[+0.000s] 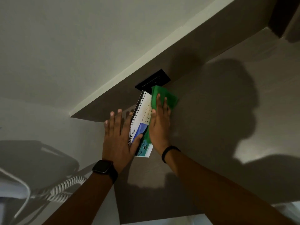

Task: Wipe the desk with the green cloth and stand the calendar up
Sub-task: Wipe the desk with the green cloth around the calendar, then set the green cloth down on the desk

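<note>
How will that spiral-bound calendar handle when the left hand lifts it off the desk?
Probably light: the calendar looks like thin card pages. The wire spiral along its one edge likely lets the pages hinge and flop open unless pinched together. It lies flat under the left hand, so it may slide on the smooth desk before an edge lifts.

- Dim, warm-grey light overall; colours look muted.
- Light comes from behind the person, throwing a large hard-edged head-and-shoulder shadow (240,101) across the desk (203,143) at right.
- The forearms read very dark, with little detail.
- Wide-angle bending curves the straight edges towards the corners.
- Lower left corner is soft and blurred; no glare.
</note>
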Tool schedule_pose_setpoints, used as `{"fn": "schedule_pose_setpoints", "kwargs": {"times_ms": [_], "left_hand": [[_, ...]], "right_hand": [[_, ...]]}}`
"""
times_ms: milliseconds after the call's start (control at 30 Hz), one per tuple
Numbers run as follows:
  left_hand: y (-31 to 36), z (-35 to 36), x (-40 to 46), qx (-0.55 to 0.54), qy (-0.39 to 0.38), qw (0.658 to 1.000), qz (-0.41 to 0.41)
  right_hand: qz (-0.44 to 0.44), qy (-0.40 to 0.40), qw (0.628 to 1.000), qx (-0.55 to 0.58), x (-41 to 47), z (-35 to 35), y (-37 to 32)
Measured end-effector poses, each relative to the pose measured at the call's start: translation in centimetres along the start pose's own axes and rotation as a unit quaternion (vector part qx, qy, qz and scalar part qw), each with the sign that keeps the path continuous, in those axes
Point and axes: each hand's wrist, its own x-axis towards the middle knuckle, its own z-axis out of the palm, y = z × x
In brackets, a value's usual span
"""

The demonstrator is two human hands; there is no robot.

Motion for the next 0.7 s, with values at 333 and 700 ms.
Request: {"fn": "schedule_pose_setpoints", "kwargs": {"times_ms": [333,700], "left_hand": [[7.2,-3.3,2.8,-0.05,0.099,0.992,0.056],[26.0,5.2,12.1,-0.22,0.029,0.975,0.012]], "right_hand": [[0.103,-0.049,0.991,0.074,0.6,-15.9,-0.5],[-0.063,-0.065,0.844,-0.528,10.6,-32.1,3.6]]}}
